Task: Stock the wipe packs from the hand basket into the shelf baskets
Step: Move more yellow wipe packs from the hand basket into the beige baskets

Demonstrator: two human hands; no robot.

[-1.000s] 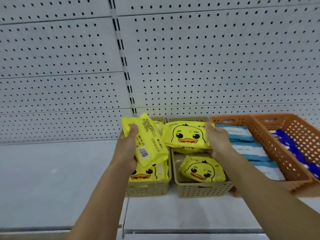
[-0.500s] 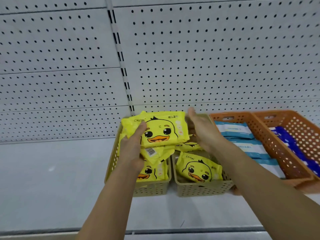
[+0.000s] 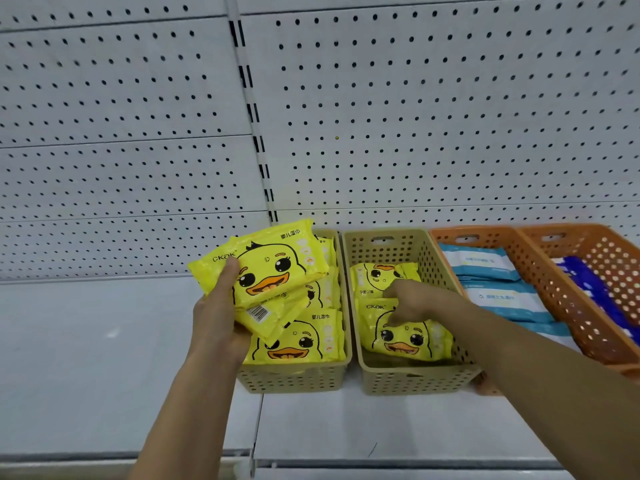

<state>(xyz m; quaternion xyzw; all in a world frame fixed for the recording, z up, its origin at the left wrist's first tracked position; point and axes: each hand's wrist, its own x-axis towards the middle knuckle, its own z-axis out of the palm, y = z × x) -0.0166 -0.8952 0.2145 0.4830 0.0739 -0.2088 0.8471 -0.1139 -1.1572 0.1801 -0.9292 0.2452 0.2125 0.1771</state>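
The left hand (image 3: 216,327) grips two duck packs (image 3: 266,268) over the left basket (image 3: 294,379), thumb on top. The right hand (image 3: 419,299) curls its fingers on the front pack (image 3: 405,337) in the right basket (image 3: 415,382). It is best laid flat, face up, leaving room behind.

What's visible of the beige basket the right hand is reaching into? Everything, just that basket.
The beige basket: plastic-looking, rectangular, perforated walls, smooth rim, handle slot in the back wall. It stands upright on the white shelf, between a second beige basket and an orange basket; whether they touch is unclear. Inside lie a front duck pack and a rear duck pack, with room left. The right hand reaches in, its fingers curled on the front duck pack.
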